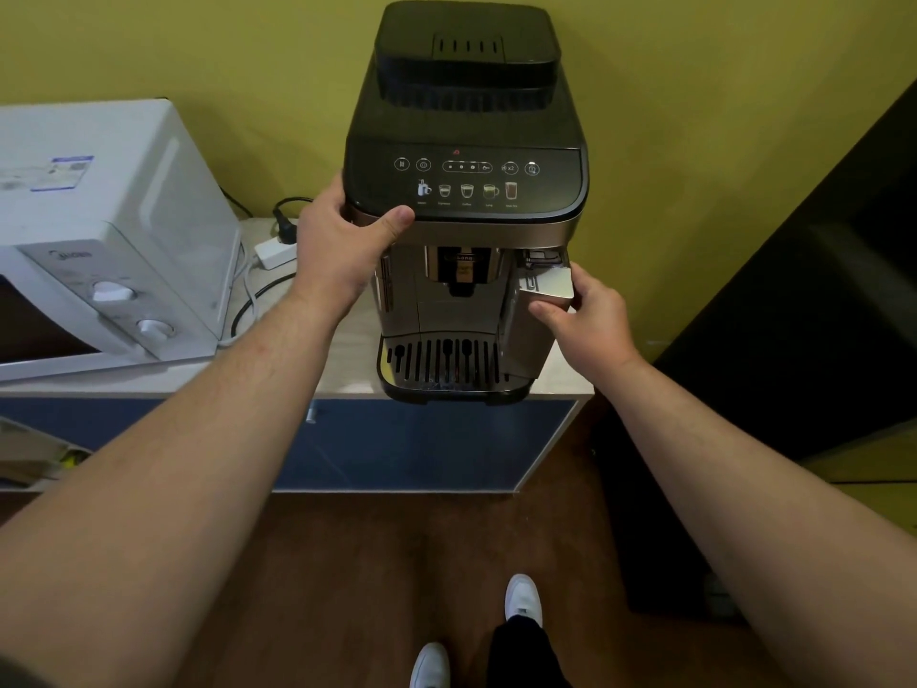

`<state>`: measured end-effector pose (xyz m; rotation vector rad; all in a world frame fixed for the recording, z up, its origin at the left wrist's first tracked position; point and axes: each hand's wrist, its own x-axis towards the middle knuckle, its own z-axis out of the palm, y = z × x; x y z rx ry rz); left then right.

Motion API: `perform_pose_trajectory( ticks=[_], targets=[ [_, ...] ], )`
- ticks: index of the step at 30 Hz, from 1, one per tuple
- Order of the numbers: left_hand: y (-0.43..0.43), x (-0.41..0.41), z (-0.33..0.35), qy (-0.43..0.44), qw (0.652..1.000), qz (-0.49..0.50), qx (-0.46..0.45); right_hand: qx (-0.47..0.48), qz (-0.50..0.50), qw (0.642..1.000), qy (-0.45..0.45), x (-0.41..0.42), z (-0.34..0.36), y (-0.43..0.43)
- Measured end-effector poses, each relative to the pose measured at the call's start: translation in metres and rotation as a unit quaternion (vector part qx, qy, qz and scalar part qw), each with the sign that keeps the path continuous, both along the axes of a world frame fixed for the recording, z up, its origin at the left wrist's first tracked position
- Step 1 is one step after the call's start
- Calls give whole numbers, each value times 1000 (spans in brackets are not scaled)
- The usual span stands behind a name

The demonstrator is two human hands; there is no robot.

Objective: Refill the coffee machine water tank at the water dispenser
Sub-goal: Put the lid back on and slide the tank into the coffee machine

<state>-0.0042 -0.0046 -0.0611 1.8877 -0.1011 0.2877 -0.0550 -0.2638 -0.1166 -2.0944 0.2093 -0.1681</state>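
A black and silver coffee machine (466,156) stands on a low cabinet top (347,360) against a yellow-green wall. My left hand (337,245) grips its front left top corner, thumb on the silver trim. My right hand (583,317) is closed on the silver front of the water tank (551,283), at the machine's lower right side. The tank front sticks out slightly from the body. The rest of the tank is hidden inside the machine. No water dispenser is in view.
A white microwave (99,230) sits left of the machine, with a white adapter and black cables (278,240) between them. The cabinet has blue doors (422,444). A dark piece of furniture (804,310) stands close on the right. Brown wooden floor lies below.
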Motion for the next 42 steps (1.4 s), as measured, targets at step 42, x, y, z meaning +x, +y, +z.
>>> perform_pose_trajectory(
  ticks=[42],
  targets=[
    [0,2,0,-11,1000,-2,19,32,-7,999,-31,60,6,-1]
  ],
)
